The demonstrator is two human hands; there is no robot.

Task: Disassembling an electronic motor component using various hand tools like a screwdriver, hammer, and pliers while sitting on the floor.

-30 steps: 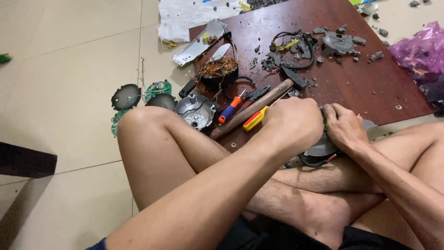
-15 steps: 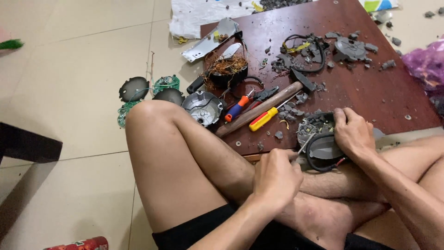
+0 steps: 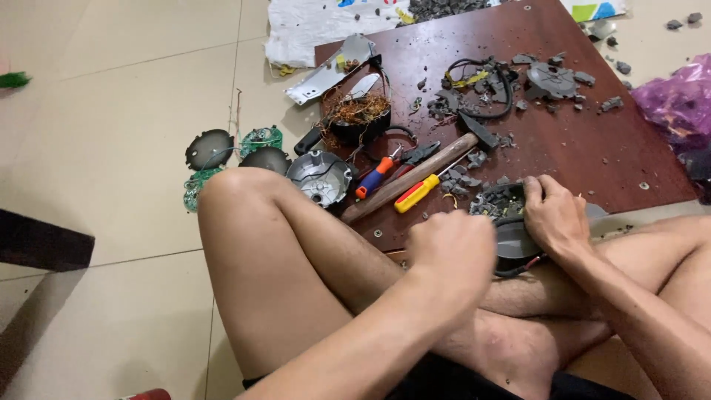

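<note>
So our left hand point(image 3: 452, 248) has come back up. Half a second ago it was down low by the shin, well short of the work, and now it's a blurry closed fist right next to the dark round housing point(image 3: 511, 237) we're working on. Honestly we can't tell if that grip has anything in it; it's too smeared with motion to say. A second ago it was up in about this same spot, so it reads to us as a repeated up-and-down stroke at the piece, not a change of tool.

Our right hand point(image 3: 555, 218) hasn't budged. Its grip is clamped over the far side of the housing, fingers curled over the rim, pinning it at the near edge of the dark brown board point(image 3: 592, 141), just above our crossed legs. The grey crumbs point(image 3: 492, 201) inside it sit right by the fingertips.

A bit further out, the yellow-handled screwdriver point(image 3: 416, 192), the wooden-handled hammer point(image 3: 411, 178) and the blue-and-orange screwdriver point(image 3: 376, 175) lie side by side, untouched and where they were. Beside our knee is the silver motor cap point(image 3: 320, 178). Past those, the coil of copper wire point(image 3: 358, 111), then the black cable loop point(image 3: 481, 78) and grey broken bits point(image 3: 552, 78) at the far end of the board.
</note>
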